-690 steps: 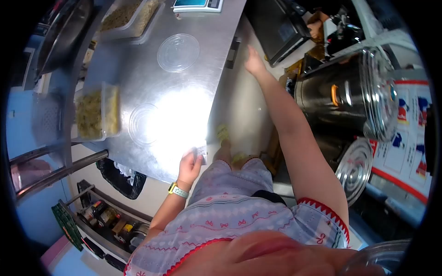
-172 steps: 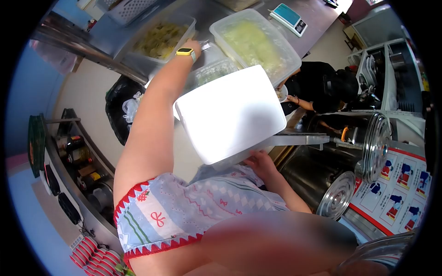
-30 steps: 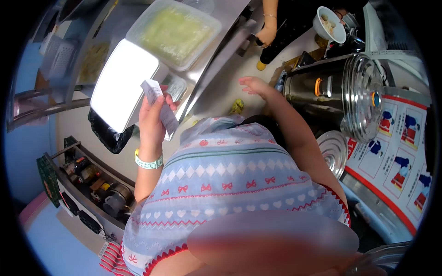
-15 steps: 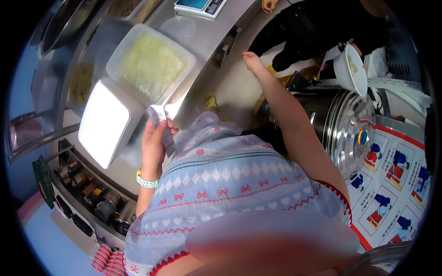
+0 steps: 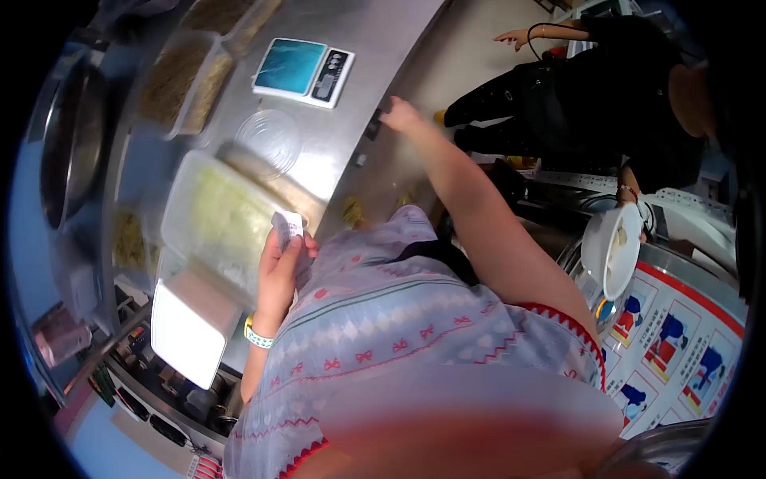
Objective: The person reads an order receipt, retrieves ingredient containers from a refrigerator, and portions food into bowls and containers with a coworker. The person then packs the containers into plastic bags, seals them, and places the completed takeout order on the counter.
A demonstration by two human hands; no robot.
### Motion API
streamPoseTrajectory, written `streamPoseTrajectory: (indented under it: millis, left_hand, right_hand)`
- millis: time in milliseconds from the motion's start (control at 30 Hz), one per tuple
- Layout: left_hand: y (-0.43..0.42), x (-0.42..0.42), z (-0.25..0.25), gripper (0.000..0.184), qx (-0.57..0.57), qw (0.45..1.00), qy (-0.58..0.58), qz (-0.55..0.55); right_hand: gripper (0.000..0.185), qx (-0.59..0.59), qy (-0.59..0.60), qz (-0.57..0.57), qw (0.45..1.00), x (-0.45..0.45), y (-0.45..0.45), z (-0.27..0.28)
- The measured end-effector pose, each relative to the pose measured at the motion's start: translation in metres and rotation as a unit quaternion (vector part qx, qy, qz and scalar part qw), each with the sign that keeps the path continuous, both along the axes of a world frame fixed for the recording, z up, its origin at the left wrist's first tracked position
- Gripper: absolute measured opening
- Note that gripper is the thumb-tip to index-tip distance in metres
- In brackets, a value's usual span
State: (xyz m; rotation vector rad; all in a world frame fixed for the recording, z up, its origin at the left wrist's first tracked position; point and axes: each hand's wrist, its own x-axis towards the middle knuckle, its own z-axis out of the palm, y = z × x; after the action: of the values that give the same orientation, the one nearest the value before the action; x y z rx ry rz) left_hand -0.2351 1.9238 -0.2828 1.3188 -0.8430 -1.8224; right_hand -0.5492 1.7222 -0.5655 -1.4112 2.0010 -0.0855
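My left hand (image 5: 278,275) is closed around a small printed paper slip (image 5: 289,227), held upright in front of the apron. Just beyond that hand, on the steel counter (image 5: 363,60), stands a translucent tub (image 5: 177,188) of pale green food. A white lidless-looking box or tilted tub (image 5: 190,331) sits left of my wrist. My right arm reaches forward, and my right hand (image 5: 400,116) hovers near the counter's edge with fingers apart and nothing in them. Nearest to it on the counter are a kitchen scale (image 5: 303,72) with a blue platform and a clear round lid (image 5: 268,144).
Tubs of brown food (image 5: 169,84) line the counter's far side, beside a large metal pan (image 5: 76,148). At right, a person in black (image 5: 590,112) holds a white bowl (image 5: 613,251). A poster-covered surface (image 5: 670,339) lies below the bowl.
The view has shifted, bringing the whole scale into sight. My right hand has moved left toward the counter's edge. The person's white bowl appears lower. My left hand keeps the paper slip.
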Motion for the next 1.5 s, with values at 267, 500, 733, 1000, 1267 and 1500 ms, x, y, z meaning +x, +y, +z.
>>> streamPoseTrajectory:
  millis: [267, 500, 733, 1000, 1267, 1500]
  left_hand:
    - [-0.112, -0.147, -0.08, 0.02, -0.089, 0.974, -0.168, -0.121]
    - [-0.214, -0.261, -0.174, 0.024, -0.1, 0.936, -0.273, -0.198]
    - [-0.205, -0.271, -0.237, 0.023, -0.11, 0.974, -0.172, -0.097]
    - [-0.223, -0.283, -0.247, 0.026, -0.089, 0.977, -0.137, -0.138]
    - [-0.202, -0.328, -0.308, 0.024, -0.088, 0.995, -0.042, -0.008]
    - [-0.293, -0.392, -0.563, 0.045, 0.051, 0.913, -0.244, 0.324]
  right_hand:
    - [0.043, 0.021, -0.075, 0.277, 0.958, -0.018, -0.031, -0.041]
    - [0.036, 0.034, -0.256, 0.054, 0.965, -0.045, 0.017, -0.049]
    - [0.027, -0.276, -0.195, 0.124, 0.933, -0.034, 0.034, -0.1]
    - [0.025, 0.074, -0.686, -0.316, 0.651, -0.021, 0.019, -0.138]
    - [0.051, -0.214, -0.294, -0.078, 0.928, -0.169, 0.123, -0.107]
    - [0.024, -0.209, -0.478, -0.438, 0.732, -0.243, 0.163, -0.14]
